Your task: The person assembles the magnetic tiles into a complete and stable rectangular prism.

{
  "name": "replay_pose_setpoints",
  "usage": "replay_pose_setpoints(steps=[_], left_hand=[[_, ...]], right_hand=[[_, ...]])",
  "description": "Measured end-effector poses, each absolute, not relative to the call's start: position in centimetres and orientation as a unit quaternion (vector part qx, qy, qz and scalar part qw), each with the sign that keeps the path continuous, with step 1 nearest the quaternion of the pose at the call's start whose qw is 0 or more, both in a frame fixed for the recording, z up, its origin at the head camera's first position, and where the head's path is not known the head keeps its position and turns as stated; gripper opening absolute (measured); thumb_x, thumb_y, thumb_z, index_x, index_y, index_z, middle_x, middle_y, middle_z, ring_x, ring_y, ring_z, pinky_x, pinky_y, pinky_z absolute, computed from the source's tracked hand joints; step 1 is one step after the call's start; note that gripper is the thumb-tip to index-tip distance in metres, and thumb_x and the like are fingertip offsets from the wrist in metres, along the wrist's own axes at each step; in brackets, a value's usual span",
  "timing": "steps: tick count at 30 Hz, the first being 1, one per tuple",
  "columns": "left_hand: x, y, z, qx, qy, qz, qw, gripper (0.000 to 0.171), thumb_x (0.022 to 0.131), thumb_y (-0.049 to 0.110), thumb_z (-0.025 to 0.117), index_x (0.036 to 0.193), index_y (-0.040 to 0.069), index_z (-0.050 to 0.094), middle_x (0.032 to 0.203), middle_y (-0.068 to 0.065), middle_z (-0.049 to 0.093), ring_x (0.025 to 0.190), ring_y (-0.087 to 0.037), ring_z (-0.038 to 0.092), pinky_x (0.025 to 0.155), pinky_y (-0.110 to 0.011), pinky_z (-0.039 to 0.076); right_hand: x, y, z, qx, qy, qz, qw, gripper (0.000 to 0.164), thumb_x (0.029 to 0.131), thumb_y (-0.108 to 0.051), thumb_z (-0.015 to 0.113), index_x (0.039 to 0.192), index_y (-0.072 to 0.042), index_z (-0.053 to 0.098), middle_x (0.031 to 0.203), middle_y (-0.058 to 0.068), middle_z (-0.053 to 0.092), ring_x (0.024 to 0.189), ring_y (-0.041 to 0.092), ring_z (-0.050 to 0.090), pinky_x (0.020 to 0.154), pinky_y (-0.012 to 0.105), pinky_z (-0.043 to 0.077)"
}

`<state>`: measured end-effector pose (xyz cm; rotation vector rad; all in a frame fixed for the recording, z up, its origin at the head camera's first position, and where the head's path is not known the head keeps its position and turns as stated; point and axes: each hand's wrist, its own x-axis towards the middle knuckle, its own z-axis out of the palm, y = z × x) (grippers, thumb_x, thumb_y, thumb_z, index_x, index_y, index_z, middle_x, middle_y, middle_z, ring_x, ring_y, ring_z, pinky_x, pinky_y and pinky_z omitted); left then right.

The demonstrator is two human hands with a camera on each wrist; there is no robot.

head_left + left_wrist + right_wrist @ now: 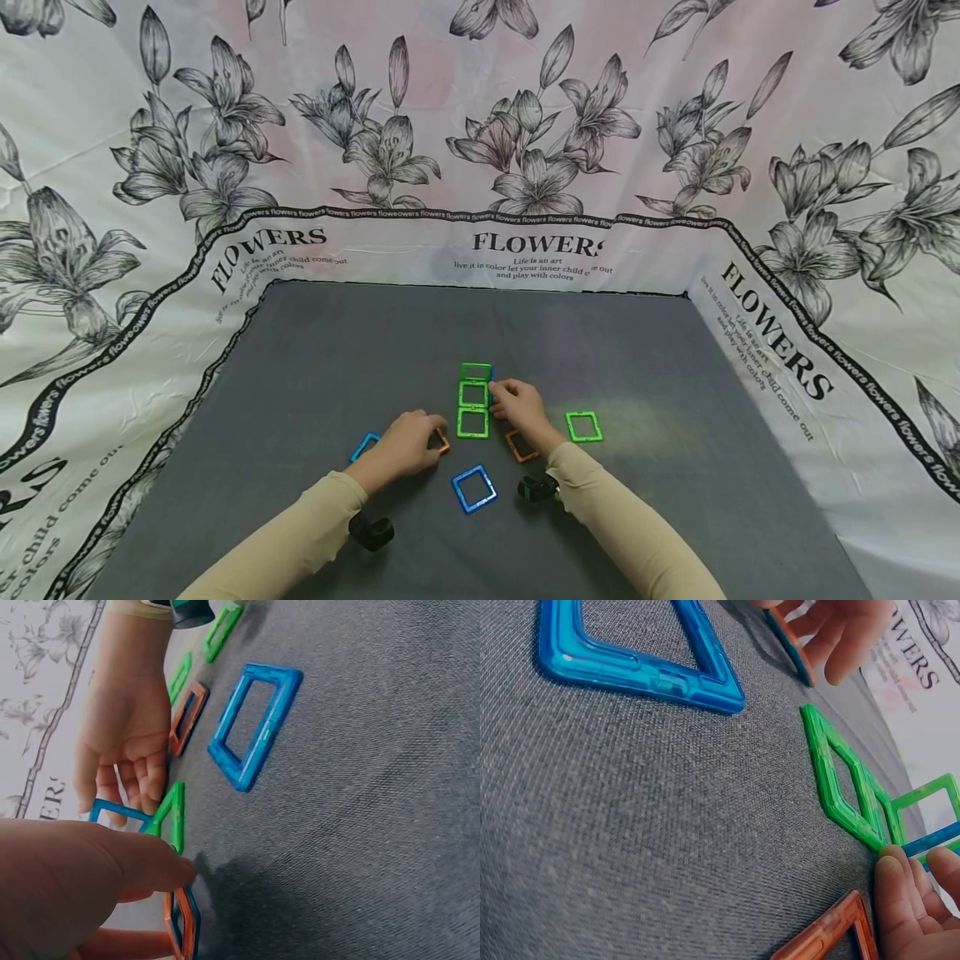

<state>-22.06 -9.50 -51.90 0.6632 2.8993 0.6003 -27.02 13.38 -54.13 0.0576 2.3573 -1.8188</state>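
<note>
Holding orange frame (444,442) in left hand (408,442), pinched, blue frame (194,919) stacked against it. Pinching another blue frame (120,809) in right hand (521,408), at right side of green row (473,407). Note geometry: row just beyond left hand and to its right, long axis running away from wearer. Nearer to row: right hand (fingertips practically on it).

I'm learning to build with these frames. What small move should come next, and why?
Probably ease the orange frame toward the green row: the left hand pinches it just left of the row's near end, still apart from it, while the right hand holds a blue frame at the row's right side and could steady things.
</note>
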Motion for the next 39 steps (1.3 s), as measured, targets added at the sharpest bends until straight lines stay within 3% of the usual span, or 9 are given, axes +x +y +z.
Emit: replay_pose_setpoints(steps=[10, 13, 17, 22, 28, 34, 39], left_hand=[[-22.9, -9.4, -50.7, 0.203, 0.944, 0.255, 0.041, 0.023, 0.092, 0.008, 0.069, 0.114, 0.006, 0.076, 0.106, -0.009, 0.077, 0.092, -0.024, 0.072, 0.08, -0.044, 0.059], [-23.5, -9.5, -50.7, 0.181, 0.94, 0.287, 0.035, 0.026, 0.094, 0.006, 0.066, 0.118, 0.004, 0.074, 0.103, -0.01, 0.077, 0.082, -0.021, 0.07, 0.071, -0.038, 0.057], [-24.1, -9.7, -50.7, 0.125, 0.932, 0.338, 0.05, 0.033, 0.095, 0.005, 0.064, 0.128, 0.002, 0.069, 0.093, -0.01, 0.076, 0.066, -0.015, 0.063, 0.057, -0.03, 0.046], [-24.6, -10.2, -50.9, 0.059, 0.904, 0.414, 0.082, 0.041, 0.095, 0.006, 0.065, 0.135, 0.0, 0.063, 0.091, -0.013, 0.077, 0.064, -0.015, 0.066, 0.056, -0.028, 0.05], [-25.4, -10.5, -50.9, 0.017, 0.866, 0.489, 0.1, 0.041, 0.094, 0.007, 0.065, 0.133, -0.003, 0.059, 0.075, -0.014, 0.074, 0.054, -0.014, 0.057, 0.054, -0.027, 0.049], [-26.8, -9.9, -51.0, -0.046, 0.815, 0.566, 0.119, 0.039, 0.095, 0.007, 0.069, 0.132, -0.001, 0.062, 0.093, -0.016, 0.078, 0.068, -0.015, 0.067, 0.063, -0.033, 0.06], [-27.9, -9.2, -51.0, -0.089, 0.771, 0.616, 0.132, 0.042, 0.096, 0.009, 0.069, 0.137, 0.005, 0.062, 0.107, -0.015, 0.078, 0.086, -0.021, 0.075, 0.07, -0.035, 0.063]], right_hand=[[-27.0, 13.5, -54.2, 0.023, 0.784, -0.615, 0.082, 0.042, 0.103, -0.036, 0.06, 0.125, -0.002, 0.069, 0.114, 0.019, 0.07, 0.093, 0.02, 0.072, 0.083, 0.036, 0.061], [-27.0, 13.5, -54.5, 0.024, 0.787, -0.611, 0.081, 0.043, 0.103, -0.038, 0.06, 0.124, -0.002, 0.069, 0.114, 0.019, 0.07, 0.093, 0.02, 0.072, 0.083, 0.036, 0.062], [-26.8, 13.6, -54.8, 0.027, 0.789, -0.608, 0.082, 0.043, 0.102, -0.039, 0.06, 0.123, -0.002, 0.07, 0.114, 0.018, 0.07, 0.093, 0.02, 0.073, 0.082, 0.036, 0.062], [-26.6, 13.5, -55.1, 0.023, 0.787, -0.61, 0.088, 0.043, 0.102, -0.039, 0.06, 0.122, -0.002, 0.07, 0.114, 0.018, 0.07, 0.093, 0.021, 0.073, 0.082, 0.035, 0.062], [-26.8, 13.5, -54.8, 0.018, 0.785, -0.614, 0.082, 0.043, 0.102, -0.039, 0.061, 0.122, -0.002, 0.07, 0.113, 0.019, 0.069, 0.093, 0.022, 0.073, 0.081, 0.036, 0.062], [-27.0, 13.6, -54.6, 0.016, 0.784, -0.615, 0.083, 0.042, 0.102, -0.037, 0.061, 0.124, -0.002, 0.069, 0.114, 0.02, 0.07, 0.093, 0.022, 0.073, 0.082, 0.037, 0.062], [-27.0, 13.6, -54.5, 0.013, 0.784, -0.615, 0.081, 0.042, 0.103, -0.036, 0.061, 0.125, -0.001, 0.068, 0.115, 0.02, 0.07, 0.094, 0.022, 0.073, 0.083, 0.037, 0.062]])
